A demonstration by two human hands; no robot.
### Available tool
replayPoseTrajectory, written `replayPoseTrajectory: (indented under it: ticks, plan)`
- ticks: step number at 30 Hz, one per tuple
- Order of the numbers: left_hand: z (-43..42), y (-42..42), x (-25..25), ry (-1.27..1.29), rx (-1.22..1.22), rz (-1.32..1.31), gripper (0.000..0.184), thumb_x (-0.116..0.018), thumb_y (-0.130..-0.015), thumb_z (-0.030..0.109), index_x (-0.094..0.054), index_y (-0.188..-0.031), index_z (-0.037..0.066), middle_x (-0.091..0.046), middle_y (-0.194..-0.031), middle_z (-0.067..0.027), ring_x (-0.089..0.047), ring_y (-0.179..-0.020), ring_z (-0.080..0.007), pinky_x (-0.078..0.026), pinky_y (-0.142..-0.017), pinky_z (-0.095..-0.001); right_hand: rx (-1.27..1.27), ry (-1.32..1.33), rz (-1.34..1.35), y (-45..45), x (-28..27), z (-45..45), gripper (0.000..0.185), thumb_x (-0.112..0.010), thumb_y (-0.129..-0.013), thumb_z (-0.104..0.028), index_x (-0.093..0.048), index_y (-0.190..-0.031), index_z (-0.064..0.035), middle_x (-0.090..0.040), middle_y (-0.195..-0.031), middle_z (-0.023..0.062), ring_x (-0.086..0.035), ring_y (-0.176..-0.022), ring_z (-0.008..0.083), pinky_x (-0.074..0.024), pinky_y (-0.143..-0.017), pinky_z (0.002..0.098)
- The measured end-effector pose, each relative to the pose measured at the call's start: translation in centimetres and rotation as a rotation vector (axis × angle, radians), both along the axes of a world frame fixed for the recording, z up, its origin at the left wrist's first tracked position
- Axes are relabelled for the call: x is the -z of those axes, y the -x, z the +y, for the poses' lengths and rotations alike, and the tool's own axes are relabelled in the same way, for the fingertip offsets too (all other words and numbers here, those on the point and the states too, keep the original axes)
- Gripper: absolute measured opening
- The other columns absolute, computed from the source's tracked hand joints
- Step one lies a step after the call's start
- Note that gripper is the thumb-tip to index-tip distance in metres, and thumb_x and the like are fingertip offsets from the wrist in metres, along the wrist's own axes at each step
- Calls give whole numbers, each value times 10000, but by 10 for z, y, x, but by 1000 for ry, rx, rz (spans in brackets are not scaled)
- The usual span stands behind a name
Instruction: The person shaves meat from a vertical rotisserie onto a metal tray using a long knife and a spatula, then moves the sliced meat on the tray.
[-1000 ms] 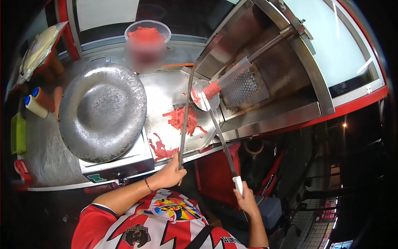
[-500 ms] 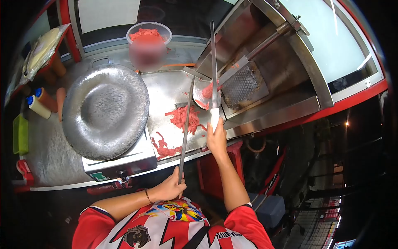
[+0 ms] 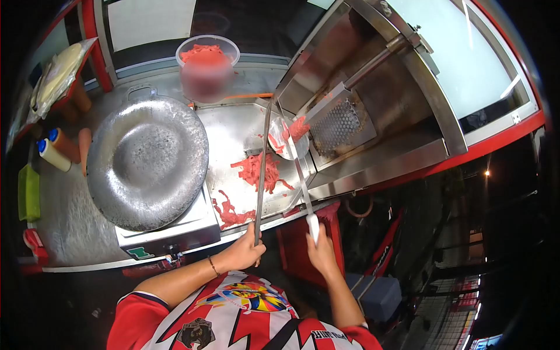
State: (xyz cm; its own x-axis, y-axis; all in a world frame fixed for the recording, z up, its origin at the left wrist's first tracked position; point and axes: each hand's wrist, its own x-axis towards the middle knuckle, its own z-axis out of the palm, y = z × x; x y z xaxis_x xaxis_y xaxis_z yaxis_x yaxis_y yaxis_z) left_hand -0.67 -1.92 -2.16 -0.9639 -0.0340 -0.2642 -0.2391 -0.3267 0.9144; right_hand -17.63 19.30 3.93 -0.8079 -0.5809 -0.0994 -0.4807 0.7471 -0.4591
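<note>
My left hand [image 3: 245,252] is closed around the lower end of a long dark sharpening steel [image 3: 263,166], which points away from me over the tray. My right hand [image 3: 322,252] grips the white handle of a long knife [image 3: 301,178]. The blade slants up and left, and its far end comes close to the steel's tip; whether they touch I cannot tell. Below and between the tools, thin red meat strips [image 3: 251,170] lie on the metal tray [image 3: 224,131]. Behind the blade, red meat [image 3: 299,128] sits on a spit above a round plate [image 3: 280,146].
A large concave metal griddle [image 3: 149,160] stands on a burner at left. A clear tub of red meat [image 3: 205,67] is at the back. To the right is the steel grill housing [image 3: 385,163]. Sauce bottles [image 3: 55,153] and a green container [image 3: 28,191] line the left side.
My right hand has pulled the knife down toward me and slightly right, and its blade now tilts left. My left hand still holds the steel, now more upright and slightly raised.
</note>
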Motion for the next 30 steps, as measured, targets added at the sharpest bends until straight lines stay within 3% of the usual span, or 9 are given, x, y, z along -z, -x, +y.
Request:
replayPoseTrajectory:
  ticks: [4, 7, 11, 12, 16, 19, 22, 25, 30]
  plan:
    - [-6, 7, 5, -17, -26, -6, 334, -507, -1008, 71, -274, -1239, 8, -498, -771, -64, -612, -580, -196, -536, -537, -358, 32, -130, -237, -23, -32, 91, 346, -641, -1019, -192, -485, -1286, -39, -689, -962, 344, -673, -976, 557, -524, -783, 571]
    - [-9, 1, 3, -48, -6, -16, 306, -500, -1009, 62, -280, -1217, 18, -503, -771, -65, -612, -578, -190, -529, -528, -353, -37, -77, -253, -18, -40, 108, 322, -659, -1023, -148, -516, -1276, -10, -653, -791, 162, -691, -628, 253, -524, -565, 406]
    - [-8, -51, -5, -107, 89, -29, 235, -486, -1010, 29, -309, -1164, 39, -486, -779, -69, -612, -564, -188, -515, -514, -342, 69, -101, -397, -20, -43, 98, 299, -675, -1020, -198, -526, -1212, -24, -668, -762, 211, -720, -662, 341, -503, -574, 439]
    - [-9, -62, -14, -104, 58, -43, 215, -482, -1004, 12, -325, -1147, 43, -484, -776, -67, -617, -564, -186, -511, -512, -339, 20, -42, -363, -24, -40, 103, 275, -673, -1025, -187, -527, -1193, -27, -645, -717, 164, -680, -570, 259, -477, -512, 410]
    - [-20, -48, -4, -19, 40, -52, 238, -506, -1002, 20, -324, -1154, 34, -484, -816, -70, -607, -569, -184, -510, -516, -339, 35, 51, -338, -27, -35, 96, 245, -661, -1033, -179, -528, -1176, -30, -644, -714, 147, -675, -564, 245, -483, -500, 405]
    - [-5, -33, 3, -16, 34, -41, 274, -523, -1003, 53, -305, -1167, 25, -495, -834, -88, -600, -575, -184, -523, -526, -352, 55, 200, -244, -16, -29, 21, 257, -654, -1040, -201, -522, -1180, -30, -653, -724, 145, -681, -561, 238, -489, -488, 399]
    - [14, -40, 6, -35, 56, -23, 304, -530, -997, 59, -287, -1174, 13, -504, -831, -99, -609, -588, -191, -528, -537, -356, 14, 367, -44, 14, 0, -57, 265, -618, -1039, -179, -499, -1193, 1, -673, -838, 274, -679, -786, 509, -510, -660, 514]
    - [22, -47, 6, -10, 62, -26, 308, -536, -993, 61, -289, -1168, 6, -514, -825, -105, -616, -591, -197, -531, -542, -364, 6, 366, 100, 37, -2, -127, 264, -609, -1036, -173, -485, -1169, 18, -682, -840, 287, -682, -786, 512, -503, -662, 543]
    - [12, -37, 2, 31, 49, -3, 300, -528, -999, 90, -290, -1154, -9, -556, -765, -123, -633, -587, -220, -529, -547, -379, -13, 339, 22, 7, 52, -64, 283, -598, -1046, -190, -477, -1216, 1, -684, -871, 317, -691, -836, 531, -510, -665, 569]
